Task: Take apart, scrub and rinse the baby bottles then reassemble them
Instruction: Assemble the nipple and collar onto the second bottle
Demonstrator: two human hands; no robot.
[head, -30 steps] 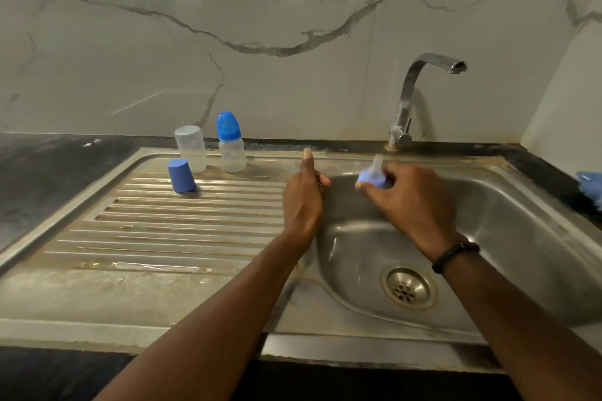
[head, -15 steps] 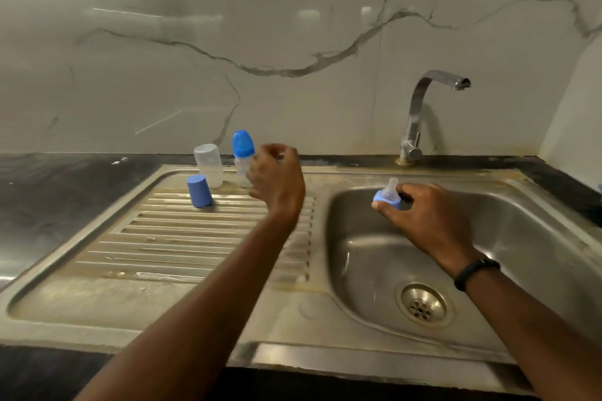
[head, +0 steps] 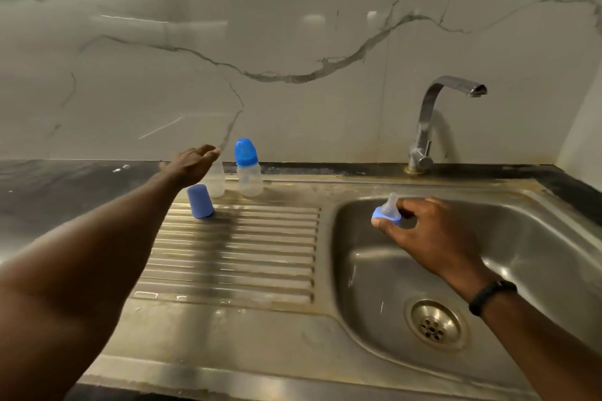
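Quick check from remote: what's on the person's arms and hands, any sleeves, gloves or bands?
Both forearms are bare, with no sleeves in view. No gloves or rings show on the left hand or right hand. The right wrist carries a narrow black wristband; the left wrist has nothing on it.

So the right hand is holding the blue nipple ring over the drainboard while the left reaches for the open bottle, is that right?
Not quite. In the head view the right hand holds the nipple ring over the sink basin, not the drainboard. The left hand does reach for the open bottle.
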